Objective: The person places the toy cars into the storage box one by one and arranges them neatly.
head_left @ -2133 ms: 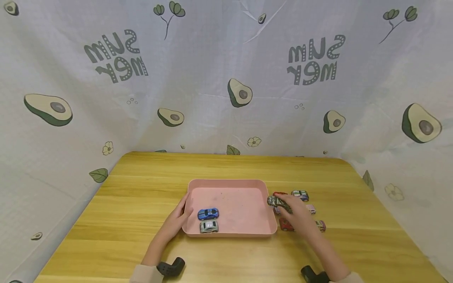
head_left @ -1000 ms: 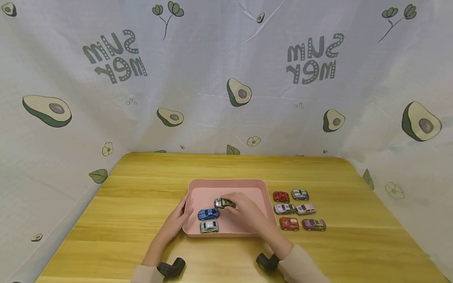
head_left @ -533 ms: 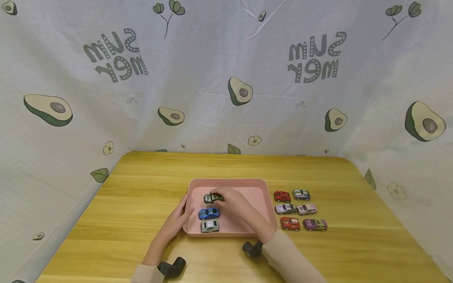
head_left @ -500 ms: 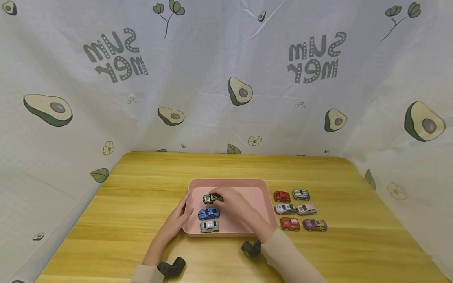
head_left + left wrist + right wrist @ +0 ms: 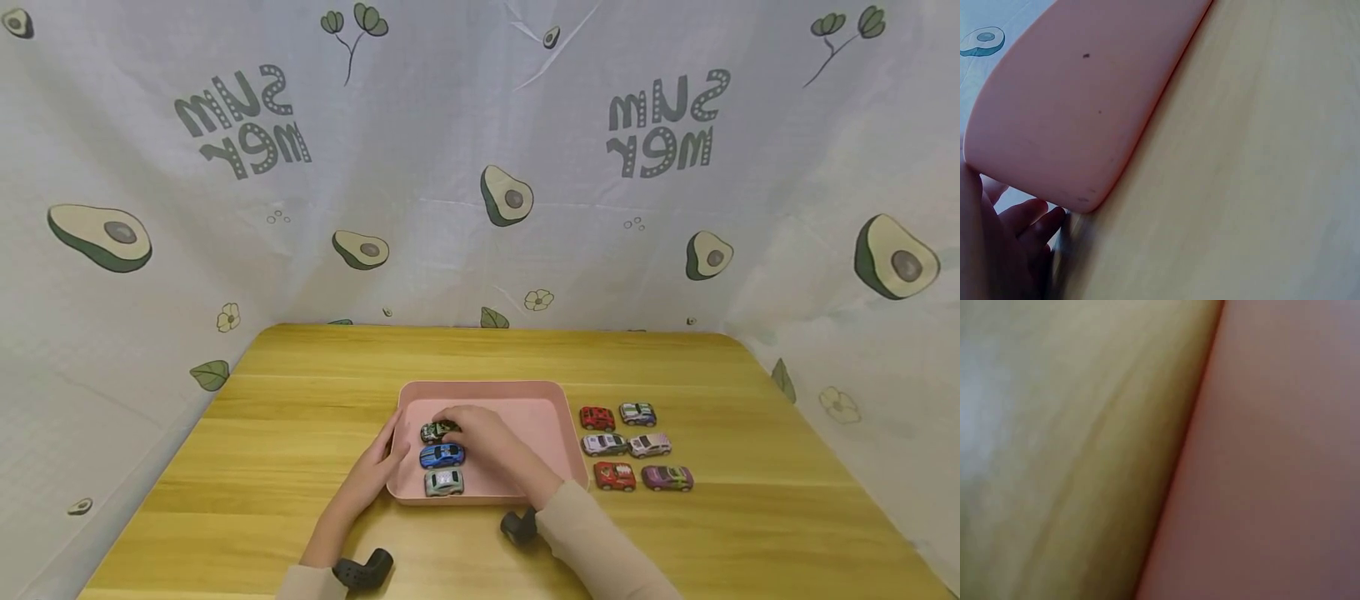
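A shallow pink tray (image 5: 480, 388) lies on the wooden table. My right hand (image 5: 483, 435) reaches over its front wall and pinches a dark green toy car (image 5: 432, 432), partly hidden by the fingers. Just in front of that car sit a blue toy car (image 5: 442, 455) and a pale silver-green one (image 5: 444, 482), lined up by the tray's left side. My left hand (image 5: 369, 468) grips the left wall, thumb over the rim. In the left wrist view the left hand's curled fingers (image 5: 1029, 222) show below the tray's corner; the right wrist view shows only tray and table.
Right of the tray, several toy cars stand in two columns, among them a red one (image 5: 597, 418), a white one (image 5: 604, 443) and a purple one (image 5: 667, 477). A white curtain (image 5: 435, 167) printed with avocados hangs behind the wooden table (image 5: 300, 400).
My right hand has carried the dark green car from the tray's right edge leftward into the tray, then down beside the blue car. My left hand stays on the tray.
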The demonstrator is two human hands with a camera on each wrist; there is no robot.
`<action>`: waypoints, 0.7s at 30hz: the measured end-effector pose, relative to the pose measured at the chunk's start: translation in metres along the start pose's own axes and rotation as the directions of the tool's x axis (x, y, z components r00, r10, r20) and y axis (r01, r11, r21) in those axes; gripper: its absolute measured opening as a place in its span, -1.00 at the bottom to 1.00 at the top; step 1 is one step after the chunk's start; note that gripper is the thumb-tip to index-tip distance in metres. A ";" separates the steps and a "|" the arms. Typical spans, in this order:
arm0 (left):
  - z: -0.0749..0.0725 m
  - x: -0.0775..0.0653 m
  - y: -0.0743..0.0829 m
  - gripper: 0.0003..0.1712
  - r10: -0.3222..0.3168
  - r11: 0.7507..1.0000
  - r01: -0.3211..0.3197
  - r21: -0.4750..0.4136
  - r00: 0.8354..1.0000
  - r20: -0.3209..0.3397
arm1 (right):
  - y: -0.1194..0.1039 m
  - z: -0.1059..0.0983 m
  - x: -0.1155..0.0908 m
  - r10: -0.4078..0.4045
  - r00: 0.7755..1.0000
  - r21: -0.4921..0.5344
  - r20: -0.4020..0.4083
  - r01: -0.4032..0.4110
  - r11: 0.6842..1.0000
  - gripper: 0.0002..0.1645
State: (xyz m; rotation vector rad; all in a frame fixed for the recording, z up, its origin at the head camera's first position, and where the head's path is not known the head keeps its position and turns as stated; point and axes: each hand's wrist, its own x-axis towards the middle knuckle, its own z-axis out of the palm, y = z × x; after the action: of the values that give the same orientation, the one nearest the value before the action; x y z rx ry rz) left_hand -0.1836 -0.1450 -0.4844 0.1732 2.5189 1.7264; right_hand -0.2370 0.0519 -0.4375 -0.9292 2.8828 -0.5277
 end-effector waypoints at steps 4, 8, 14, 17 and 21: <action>0.000 -0.001 0.000 -0.30 0.001 1.000 -0.001 0.004 1.000 0.001 | 0.001 0.003 0.002 -0.011 1.000 -0.029 -0.003 0.011 1.000 -0.63; 0.000 -0.001 0.000 -0.30 0.002 1.000 -0.002 0.001 1.000 -0.001 | 0.001 0.003 0.003 -0.005 1.000 -0.027 0.001 0.005 1.000 -0.63; 0.000 0.000 0.000 -0.29 0.002 1.000 -0.002 -0.001 1.000 -0.003 | 0.000 0.003 0.003 -0.009 1.000 -0.042 0.003 0.010 0.999 -0.62; 0.000 0.000 0.001 -0.29 0.001 1.000 -0.001 -0.001 1.000 -0.003 | 0.000 0.003 0.002 -0.014 1.000 -0.034 -0.001 0.014 0.999 -0.63; -0.001 -0.001 0.001 -0.29 0.000 1.000 0.000 0.002 1.000 -0.004 | 0.001 0.004 0.001 -0.031 0.999 -0.021 -0.019 0.030 0.999 -0.64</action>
State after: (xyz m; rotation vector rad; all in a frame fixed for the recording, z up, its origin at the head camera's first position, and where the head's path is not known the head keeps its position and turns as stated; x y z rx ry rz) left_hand -0.1831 -0.1452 -0.4830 0.1697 2.5237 1.7257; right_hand -0.2377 0.0506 -0.4416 -0.9782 2.9014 -0.5126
